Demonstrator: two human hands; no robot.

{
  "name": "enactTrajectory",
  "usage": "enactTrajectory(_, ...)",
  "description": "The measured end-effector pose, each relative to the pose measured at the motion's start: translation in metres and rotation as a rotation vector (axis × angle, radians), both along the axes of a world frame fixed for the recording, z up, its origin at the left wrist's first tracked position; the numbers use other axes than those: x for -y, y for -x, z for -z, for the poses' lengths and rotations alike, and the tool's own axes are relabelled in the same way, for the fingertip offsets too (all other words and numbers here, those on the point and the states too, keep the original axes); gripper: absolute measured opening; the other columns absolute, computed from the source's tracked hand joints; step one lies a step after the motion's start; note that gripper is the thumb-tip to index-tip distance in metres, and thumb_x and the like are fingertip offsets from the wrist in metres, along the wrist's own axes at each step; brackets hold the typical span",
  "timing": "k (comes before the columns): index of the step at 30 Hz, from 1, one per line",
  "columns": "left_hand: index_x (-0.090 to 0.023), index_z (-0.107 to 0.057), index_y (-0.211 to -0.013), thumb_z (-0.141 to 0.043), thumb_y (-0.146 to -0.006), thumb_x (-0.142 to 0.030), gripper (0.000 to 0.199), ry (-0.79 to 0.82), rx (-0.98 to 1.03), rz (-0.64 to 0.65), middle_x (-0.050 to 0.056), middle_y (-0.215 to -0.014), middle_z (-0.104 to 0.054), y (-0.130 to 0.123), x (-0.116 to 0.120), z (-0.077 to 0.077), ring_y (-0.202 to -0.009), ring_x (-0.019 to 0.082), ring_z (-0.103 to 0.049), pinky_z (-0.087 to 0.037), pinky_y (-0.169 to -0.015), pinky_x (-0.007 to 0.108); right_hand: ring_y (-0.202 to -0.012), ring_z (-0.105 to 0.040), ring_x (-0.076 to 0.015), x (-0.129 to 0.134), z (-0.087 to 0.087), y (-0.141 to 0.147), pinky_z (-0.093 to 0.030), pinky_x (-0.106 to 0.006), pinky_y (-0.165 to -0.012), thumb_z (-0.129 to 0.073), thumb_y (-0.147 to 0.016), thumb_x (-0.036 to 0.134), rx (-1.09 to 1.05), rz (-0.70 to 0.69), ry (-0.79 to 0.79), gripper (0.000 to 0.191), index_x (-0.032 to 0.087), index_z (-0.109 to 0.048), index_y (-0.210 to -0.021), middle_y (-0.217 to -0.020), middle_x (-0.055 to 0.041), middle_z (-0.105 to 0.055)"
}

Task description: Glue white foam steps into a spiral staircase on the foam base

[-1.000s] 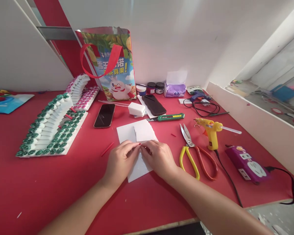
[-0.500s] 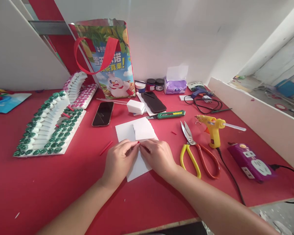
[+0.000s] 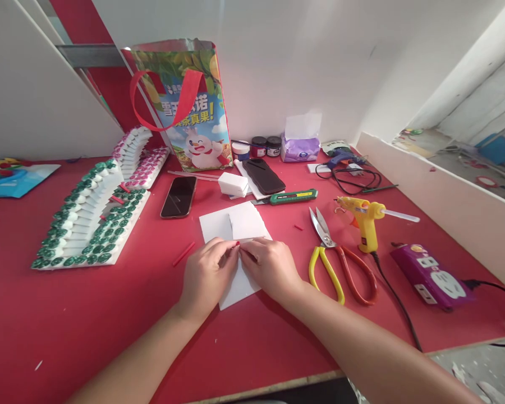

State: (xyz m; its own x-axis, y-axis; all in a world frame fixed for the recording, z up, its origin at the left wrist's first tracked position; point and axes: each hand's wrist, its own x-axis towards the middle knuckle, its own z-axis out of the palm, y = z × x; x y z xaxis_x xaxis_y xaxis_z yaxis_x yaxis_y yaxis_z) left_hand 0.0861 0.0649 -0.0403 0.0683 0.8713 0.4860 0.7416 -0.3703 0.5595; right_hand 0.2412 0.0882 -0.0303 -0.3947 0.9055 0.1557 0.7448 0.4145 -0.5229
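Note:
My left hand [image 3: 208,275] is closed in a pinch, with the red tip of a small stick [image 3: 238,243] showing at its fingertips. Right against it, my right hand [image 3: 271,266] is closed too, its fingertips meeting the left ones; what they grip is hidden. Under both hands lies a white foam board [image 3: 212,224], with a smaller white piece [image 3: 248,220] on top of it, just beyond the fingers. A loose red stick [image 3: 183,254] rests on the table to the left, and a tiny red bit [image 3: 298,227] lies to the right.
To the right are scissors [image 3: 327,241], a yellow glue gun [image 3: 367,216] and a purple power strip [image 3: 431,278]. A green utility knife [image 3: 294,197], two phones and white blocks [image 3: 233,184] lie beyond the board. A decorated stepped model [image 3: 92,224] and a bag [image 3: 197,123] stand left.
The camera view has shifted slightly, so things on the left appear a little farther right. Both hands keep their pinch in nearly the same place over the board.

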Motion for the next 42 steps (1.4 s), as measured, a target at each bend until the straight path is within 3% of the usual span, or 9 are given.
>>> enactTrajectory(9,-0.018,-0.070,-0.081,-0.059,-0.094,-0.025,0.019,0.052,0.081,-0.030,0.001,-0.070,-0.068,0.000,-0.001,0.000,-0.060,0.012,-0.058,-0.044,-0.059,0.022,-0.081,-0.069,-0.0171,0.001,-0.003,0.001,-0.040,-0.024,-0.067,-0.051,-0.099,0.021,-0.010,0.008,0.034,0.027,0.019,-0.077,-0.092,-0.092,-0.0057,-0.078)
enactTrajectory(16,-0.018,-0.070,-0.077,-0.060,-0.091,-0.025,0.018,0.059,0.083,-0.048,0.000,-0.066,-0.066,0.000,-0.001,0.000,-0.057,0.011,-0.055,-0.043,-0.057,0.022,-0.073,-0.066,-0.0151,0.001,0.000,-0.001,-0.038,-0.022,-0.063,-0.055,-0.095,0.018,-0.034,0.000,-0.016,0.024,0.019,-0.076,-0.084,-0.084,-0.0051,-0.077)
enactTrajectory(24,-0.017,-0.070,-0.074,-0.061,-0.088,-0.023,0.018,0.095,0.136,-0.051,0.000,-0.066,-0.066,-0.003,-0.002,-0.003,-0.056,0.011,-0.052,-0.041,-0.055,0.021,-0.058,-0.057,-0.0108,-0.002,-0.013,-0.021,-0.039,-0.022,-0.058,-0.056,-0.093,0.020,-0.256,0.160,-0.302,0.023,0.018,-0.078,-0.086,-0.072,-0.0018,-0.070)
enactTrajectory(32,-0.017,-0.070,-0.072,-0.061,-0.086,-0.023,0.018,0.110,0.178,-0.048,0.000,-0.066,-0.067,-0.002,-0.004,-0.003,-0.056,0.011,-0.053,-0.042,-0.055,0.021,-0.061,-0.062,-0.0120,-0.014,-0.024,-0.033,-0.046,-0.022,-0.061,-0.059,-0.086,0.016,-0.409,0.317,-0.318,0.020,0.019,-0.079,-0.085,-0.073,-0.0003,-0.072)
enactTrajectory(42,-0.018,-0.071,-0.071,-0.061,-0.084,-0.025,0.018,0.133,0.204,-0.062,0.001,-0.065,-0.068,-0.003,-0.004,-0.005,-0.055,0.012,-0.053,-0.042,-0.054,0.022,-0.058,-0.062,-0.0136,-0.015,-0.023,-0.032,-0.046,-0.024,-0.058,-0.057,-0.086,0.020,-0.386,0.316,-0.239,0.022,0.020,-0.079,-0.083,-0.069,-0.0008,-0.071)
